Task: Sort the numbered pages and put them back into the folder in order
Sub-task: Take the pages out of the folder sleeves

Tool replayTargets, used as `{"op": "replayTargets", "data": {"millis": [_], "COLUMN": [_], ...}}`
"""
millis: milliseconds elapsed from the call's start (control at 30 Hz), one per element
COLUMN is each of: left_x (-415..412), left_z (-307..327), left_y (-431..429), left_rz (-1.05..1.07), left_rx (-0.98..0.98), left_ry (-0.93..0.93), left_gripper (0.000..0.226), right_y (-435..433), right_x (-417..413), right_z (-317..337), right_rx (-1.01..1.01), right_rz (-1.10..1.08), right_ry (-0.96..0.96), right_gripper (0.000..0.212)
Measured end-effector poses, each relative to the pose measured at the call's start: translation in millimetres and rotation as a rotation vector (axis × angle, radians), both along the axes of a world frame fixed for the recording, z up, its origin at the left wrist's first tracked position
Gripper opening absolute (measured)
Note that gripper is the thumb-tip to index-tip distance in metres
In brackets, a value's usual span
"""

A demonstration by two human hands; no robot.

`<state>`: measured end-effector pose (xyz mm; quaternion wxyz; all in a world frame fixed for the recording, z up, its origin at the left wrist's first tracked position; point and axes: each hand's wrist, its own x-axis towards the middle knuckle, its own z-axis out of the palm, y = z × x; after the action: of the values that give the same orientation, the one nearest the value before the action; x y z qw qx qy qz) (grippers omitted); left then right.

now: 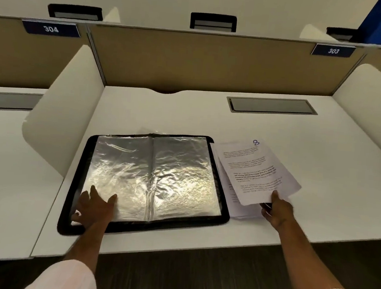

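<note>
Working at white desk (187, 118), booth tagged 303 (333, 50). Got black-edged folder (166, 226) lying open flat near front edge, left of centre. Clear sleeves (182, 178) on both halves, crinkled, glaring under the light. Pressing down on lower-left sleeve with left grip (94, 207): fingers straight and spread, palm flat, nothing held. Pinching near edge of page marked 8 (256, 173) with right grip (277, 212): thumb on top, fingers curled under. Holding that page skewed, far corner swung off to the right, just right of folder. Under it: loose stack of printed pages (243, 214) on desk, fanned unevenly, right up against folder's right rim. Touching or overlapping, can't tell. Can't read any other page numbers. Further back on the right: grey hatch (271, 105) set flush into desk. Beyond: tan back panel (203, 60), white side divider (65, 119), neighbouring booth tag 304 (51, 29).
</note>
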<state>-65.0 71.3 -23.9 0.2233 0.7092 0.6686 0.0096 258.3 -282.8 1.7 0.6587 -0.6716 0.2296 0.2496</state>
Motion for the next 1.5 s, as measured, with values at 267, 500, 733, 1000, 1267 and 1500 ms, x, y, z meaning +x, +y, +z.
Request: {"op": "replayTargets", "data": {"millis": [267,500,733,1000,1267,1500], "left_x": [3,-5,-31,-52,-37,-21], "left_z": [-12,3,7,4,-6,2], "left_y": [9,10,9,4,-6,7], "left_rz": [0.071,0.374,0.55,0.31,0.216,0.242], "left_rx": [-0.025,-0.052,-0.044,0.072,-0.003,-0.166], "left_ry": [-0.174,-0.385,-0.509,-0.469,-0.297,-0.556], "left_gripper": [0.048,0.032,0.039,0.04,0.086,0.049], "right_y": [-3,-5,62,146,184,196], "right_x": [5,-14,-80,-154,-189,-164], "right_z": [-31,-28,-5,-14,-24,-14], "right_rx": [-0.228,-0.594,-0.684,-0.692,-0.737,-0.696], "right_rz": [0.068,0.164,0.452,0.988,1.36,1.304], "right_ry": [-0.011,-0.114,-0.531,-0.891,-0.9,-0.743], "right_gripper": [0.045,0.068,0.055,0.027,0.05,0.051]}}
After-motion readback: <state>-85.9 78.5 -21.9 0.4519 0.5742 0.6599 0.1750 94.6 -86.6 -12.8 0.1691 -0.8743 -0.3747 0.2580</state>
